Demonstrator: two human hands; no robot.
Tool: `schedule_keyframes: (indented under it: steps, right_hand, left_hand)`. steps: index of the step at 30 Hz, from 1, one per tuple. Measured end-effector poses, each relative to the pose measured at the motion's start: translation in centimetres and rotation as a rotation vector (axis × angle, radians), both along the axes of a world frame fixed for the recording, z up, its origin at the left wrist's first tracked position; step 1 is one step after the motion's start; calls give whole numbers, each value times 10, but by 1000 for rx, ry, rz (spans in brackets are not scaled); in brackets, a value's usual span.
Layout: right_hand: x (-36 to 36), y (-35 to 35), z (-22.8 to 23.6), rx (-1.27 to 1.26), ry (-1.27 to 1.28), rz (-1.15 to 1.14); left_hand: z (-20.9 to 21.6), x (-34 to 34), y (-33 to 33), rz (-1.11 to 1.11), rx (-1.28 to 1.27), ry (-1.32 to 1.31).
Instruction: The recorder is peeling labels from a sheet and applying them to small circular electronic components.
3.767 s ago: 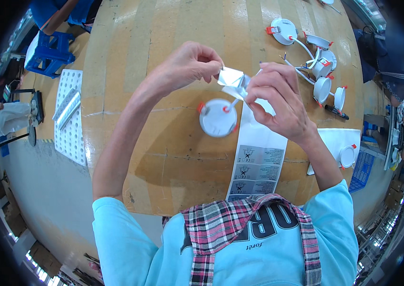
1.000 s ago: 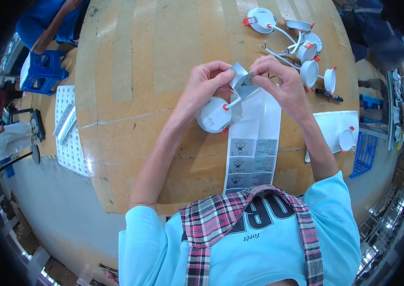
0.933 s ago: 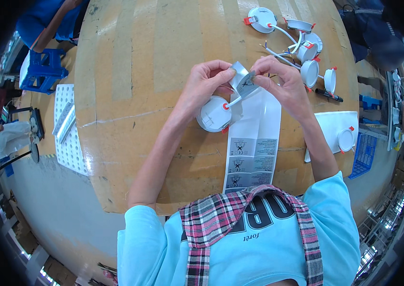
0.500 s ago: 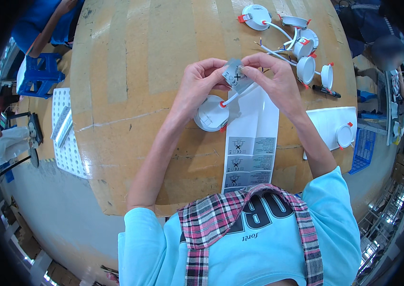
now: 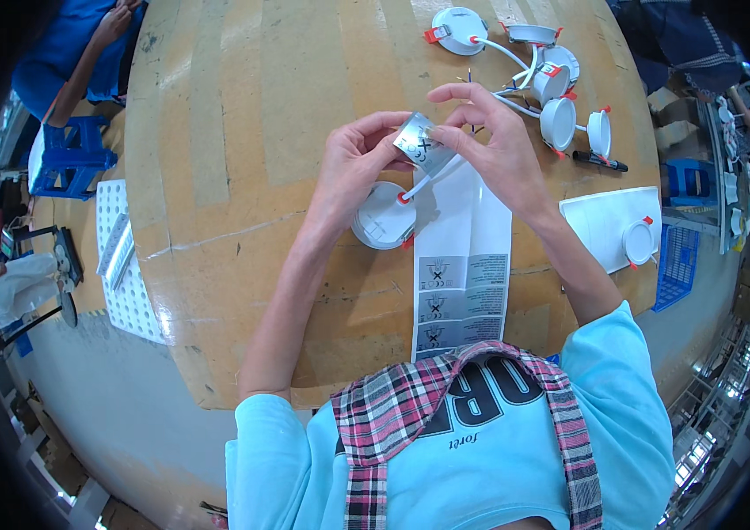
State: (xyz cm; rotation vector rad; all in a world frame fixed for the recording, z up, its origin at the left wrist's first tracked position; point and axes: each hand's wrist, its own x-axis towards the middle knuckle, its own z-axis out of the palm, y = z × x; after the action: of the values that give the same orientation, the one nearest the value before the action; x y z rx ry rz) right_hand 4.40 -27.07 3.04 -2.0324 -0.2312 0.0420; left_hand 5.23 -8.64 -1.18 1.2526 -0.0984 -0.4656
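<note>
A silver-grey printed label (image 5: 417, 146) is curved between my hands, above the white cable (image 5: 433, 179) of a round downlight (image 5: 382, 223). My left hand (image 5: 353, 163) grips the label's left edge between thumb and fingers. My right hand (image 5: 503, 159) has its thumb pressed on the label's right side, with the index finger raised away from it. Whether the label goes round the cable is hidden. The downlight lies on the table with a red fitting where the cable enters. Beneath my hands stretches a long label strip (image 5: 461, 265), white at its far part and printed grey nearer me.
Several white downlights (image 5: 558, 124) with red clips and cables cluster at the far right, beside a black marker (image 5: 600, 162). Another downlight (image 5: 637, 242) lies by a white sheet (image 5: 603, 216). A blue stool (image 5: 74, 155) and a person's arm (image 5: 83, 84) are at the left.
The label has turned and bent between my hands. My right index finger has lifted off and stretched out, while the thumb stays on the label. The view has shifted slightly.
</note>
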Motion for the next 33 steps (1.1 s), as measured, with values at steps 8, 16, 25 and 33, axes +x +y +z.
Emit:
schedule_keyframes:
  steps: [8,16,25,33]
  right_hand:
    - [-1,1,-1,13,24,-31]
    - [-3,4,0,36,19,-62]
    - [-2,4,2,12,22,-75]
    - [-2,4,2,-10,11,-60]
  left_hand:
    - [2,0,1,-12,11,-7]
    - [2,0,1,-13,20,-21]
    - [4,0,2,-20,31,-36]
    - [1,3,7,-49,-10,-28]
